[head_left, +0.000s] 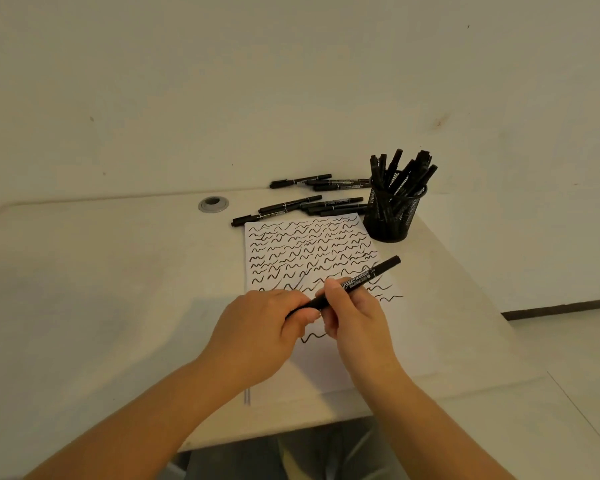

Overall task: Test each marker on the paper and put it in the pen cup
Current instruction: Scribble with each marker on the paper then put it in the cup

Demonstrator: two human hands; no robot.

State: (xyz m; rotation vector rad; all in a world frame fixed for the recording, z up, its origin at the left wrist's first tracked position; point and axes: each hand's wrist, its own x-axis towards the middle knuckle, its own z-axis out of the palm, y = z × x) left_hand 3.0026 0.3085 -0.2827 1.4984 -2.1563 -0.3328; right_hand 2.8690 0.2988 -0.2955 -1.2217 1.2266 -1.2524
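Note:
A black marker (368,276) is held slanted above the white paper (326,362), which is covered in rows of black squiggles. My right hand (355,317) grips the marker's barrel. My left hand (257,332) pinches its lower left end, where the cap sits; the tip is hidden by my fingers. A black mesh pen cup (392,216) stands at the paper's far right corner, with several markers upright in it. Several loose black markers (291,206) lie on the table beyond the paper's far edge.
The pale table (101,289) has a round metal cable grommet (213,204) at the back. A white wall rises behind it. The table's right edge runs diagonally past the cup, with floor beyond. My knees show below the front edge.

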